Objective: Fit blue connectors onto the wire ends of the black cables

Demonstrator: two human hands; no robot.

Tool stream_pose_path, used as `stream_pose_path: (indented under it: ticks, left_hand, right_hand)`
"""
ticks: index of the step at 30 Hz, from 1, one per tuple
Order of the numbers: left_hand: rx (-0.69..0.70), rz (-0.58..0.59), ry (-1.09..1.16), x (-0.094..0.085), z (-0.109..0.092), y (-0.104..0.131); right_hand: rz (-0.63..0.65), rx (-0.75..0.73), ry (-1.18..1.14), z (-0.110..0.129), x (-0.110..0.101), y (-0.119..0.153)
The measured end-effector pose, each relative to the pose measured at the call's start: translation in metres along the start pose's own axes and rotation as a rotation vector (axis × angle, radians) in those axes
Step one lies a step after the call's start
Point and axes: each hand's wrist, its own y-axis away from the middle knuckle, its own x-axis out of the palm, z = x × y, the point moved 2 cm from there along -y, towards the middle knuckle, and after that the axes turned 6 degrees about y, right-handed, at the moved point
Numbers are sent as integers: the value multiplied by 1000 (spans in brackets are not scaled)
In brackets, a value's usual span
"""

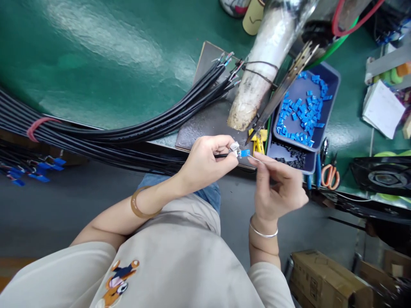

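Note:
My left hand (208,160) is closed around the end of a black cable (221,155), white wrapping on its fingertips. From that grip a small blue connector (245,152) points right, with thin wires at its left side. Close by on the right, my right hand (279,184) pinches a thin pale strand (256,159) whose tip is near the connector; whether they touch I cannot tell. Just above the connector, the pointed tip of a metal tool (250,136) hangs down. A yellow tool (259,139) lies behind the right fingertips.
Bundled black cables (144,132) with stripped ends run across the green table (105,77). A silvery duct (257,81) hangs above a dark board (205,124). Right stand a bin (334,85) of blue connectors, a bin of black pieces (289,154) and orange-handled scissors (330,176). Cardboard boxes (327,278) stand below.

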Motion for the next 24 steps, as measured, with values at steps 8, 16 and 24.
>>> stream_pose_path:
  ticks: [8,16,24]
  left_hand:
    - [53,-119,-6,6,2,-5]
    - [61,-148,-68,7,1,-6]
    - [118,-167,-150,7,0,-5]
  right_hand:
    - [67,-66,12,1,13,-3]
    - [43,-21,-79,0,16,-7]
    - [25,-17,-62,2,14,-11]
